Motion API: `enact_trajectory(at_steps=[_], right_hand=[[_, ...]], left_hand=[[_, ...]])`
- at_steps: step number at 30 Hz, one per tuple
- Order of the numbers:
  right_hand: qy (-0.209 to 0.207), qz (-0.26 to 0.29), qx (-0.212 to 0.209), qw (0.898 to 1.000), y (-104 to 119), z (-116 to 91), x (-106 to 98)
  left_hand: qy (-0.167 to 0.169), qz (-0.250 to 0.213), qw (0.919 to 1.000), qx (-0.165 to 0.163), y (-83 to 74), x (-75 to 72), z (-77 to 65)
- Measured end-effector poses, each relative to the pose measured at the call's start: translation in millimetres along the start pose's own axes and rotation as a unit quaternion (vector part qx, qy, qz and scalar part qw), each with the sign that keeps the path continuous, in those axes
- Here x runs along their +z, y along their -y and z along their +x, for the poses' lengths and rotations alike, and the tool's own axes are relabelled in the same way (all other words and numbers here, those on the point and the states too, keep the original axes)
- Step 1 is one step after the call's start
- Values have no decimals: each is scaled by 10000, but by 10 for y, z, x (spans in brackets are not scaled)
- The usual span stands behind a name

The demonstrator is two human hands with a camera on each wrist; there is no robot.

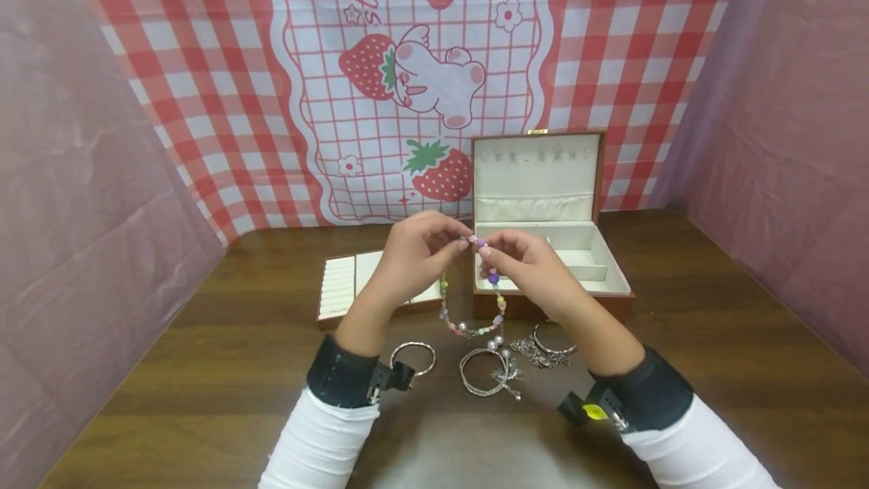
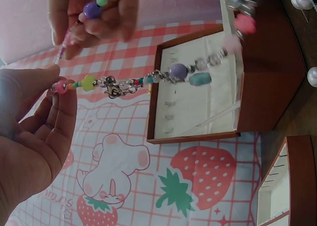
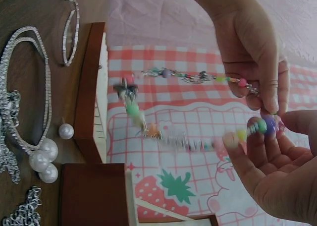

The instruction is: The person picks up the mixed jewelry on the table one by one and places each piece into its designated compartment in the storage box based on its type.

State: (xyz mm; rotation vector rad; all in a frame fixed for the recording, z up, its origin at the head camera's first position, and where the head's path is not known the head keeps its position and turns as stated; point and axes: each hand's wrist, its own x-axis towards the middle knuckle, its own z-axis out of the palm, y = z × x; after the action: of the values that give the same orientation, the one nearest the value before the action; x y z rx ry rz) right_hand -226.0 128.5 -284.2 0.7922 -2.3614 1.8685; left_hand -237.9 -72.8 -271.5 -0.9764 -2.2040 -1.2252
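A colourful beaded necklace [image 1: 493, 278] hangs in a loop between both hands, above the table in front of an open jewellery box. My left hand [image 1: 421, 251] pinches one end of it between thumb and fingers. Close beside it, my right hand [image 1: 529, 266] pinches the other end near a purple bead. In the left wrist view, the necklace [image 2: 177, 71] shows a yellow flower bead, silvery charms and a purple bead. Seen from the right wrist, the lower beads of the necklace [image 3: 131, 108] are blurred. Fingertips hide the very ends.
Behind the hands stands the brown jewellery box [image 1: 532, 206], lid raised. A cream-lined tray [image 1: 337, 289] lies left of it. Nearer on the wooden table [image 1: 204, 368] are a silver bangle [image 1: 413, 343], a coiled silver bracelet [image 1: 462, 376], pearls [image 1: 498, 339] and silver chains [image 1: 536, 357].
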Motion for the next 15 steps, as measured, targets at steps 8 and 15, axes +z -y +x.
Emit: enact_trajectory(at_steps=[8,15], right_hand=[[-156,323,-35,9994,97,-35,-39],[-278,420,-137,9986,144,-58,-96]], left_hand=[[266,-277,9992,-60,12,80,3],[840,-1133,9889,-466,67,138,4]])
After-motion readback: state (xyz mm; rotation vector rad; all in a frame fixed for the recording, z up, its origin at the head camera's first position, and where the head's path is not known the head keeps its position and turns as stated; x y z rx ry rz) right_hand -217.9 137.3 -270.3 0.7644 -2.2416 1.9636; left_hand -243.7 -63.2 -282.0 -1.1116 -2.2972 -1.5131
